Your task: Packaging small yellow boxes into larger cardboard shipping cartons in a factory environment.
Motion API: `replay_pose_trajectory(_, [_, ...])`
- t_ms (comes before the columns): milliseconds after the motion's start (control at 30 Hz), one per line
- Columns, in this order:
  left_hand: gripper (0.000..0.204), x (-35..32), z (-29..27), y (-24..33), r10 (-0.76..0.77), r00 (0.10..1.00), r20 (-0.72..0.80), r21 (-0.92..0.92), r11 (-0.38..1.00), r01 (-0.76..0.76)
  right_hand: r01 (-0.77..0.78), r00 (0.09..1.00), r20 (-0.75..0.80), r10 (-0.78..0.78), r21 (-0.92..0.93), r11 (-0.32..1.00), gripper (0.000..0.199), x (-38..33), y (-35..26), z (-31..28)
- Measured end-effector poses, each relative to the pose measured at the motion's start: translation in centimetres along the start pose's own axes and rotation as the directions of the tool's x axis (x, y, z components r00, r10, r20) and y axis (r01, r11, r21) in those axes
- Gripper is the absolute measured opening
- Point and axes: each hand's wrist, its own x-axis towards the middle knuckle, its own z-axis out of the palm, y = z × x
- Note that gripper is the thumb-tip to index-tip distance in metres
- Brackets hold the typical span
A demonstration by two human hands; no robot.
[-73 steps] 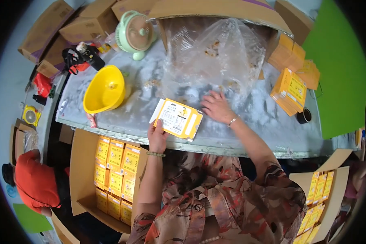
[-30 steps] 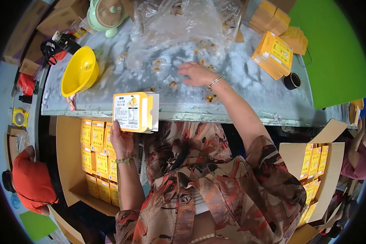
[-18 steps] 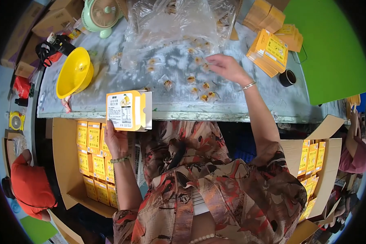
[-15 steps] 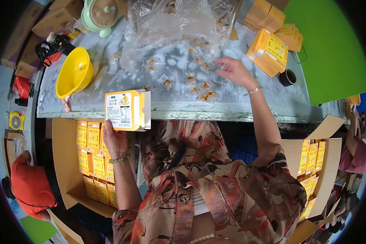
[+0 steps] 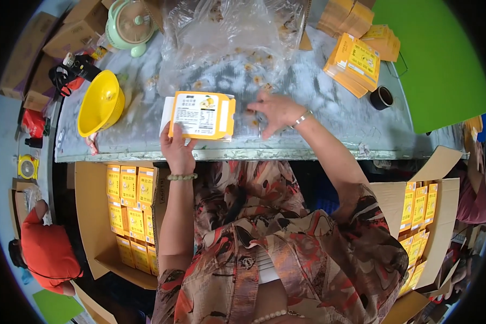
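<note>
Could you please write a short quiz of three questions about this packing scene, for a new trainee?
1. True or false: the left hand holds the yellow box above the near edge of the table.
2. What does the right hand rest on?
A. the yellow funnel
B. small wrapped pieces on the table
C. the roll of tape
3. Fill in: the open carton below the table on the person's left holds rows of ____ boxes.

Key
1. True.
2. B. The right hand lies flat, fingers spread, on the small wrapped pieces beside the clear plastic bag.
3. Yellow.
</note>
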Motion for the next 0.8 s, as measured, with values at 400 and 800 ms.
replay_pose_trajectory(400, [0.027, -0.6, 3.4, -2.7, -0.036, 0.999, -0.030, 0.194, 0.980, 0.041, -0.089, 0.922, -0.340, 0.184, 0.277, 0.957, 0.077, -5.2, 2.3, 5.5])
replay_pose_trajectory(800, [0.034, -3.6, -0.2, -3.2, -0.233, 0.949, 0.210, -0.368, 0.881, 0.298, 0.515, 0.808, -0.578, 0.117, 0.788, 0.338, 0.025, -1.8, -6.9, 4.1])
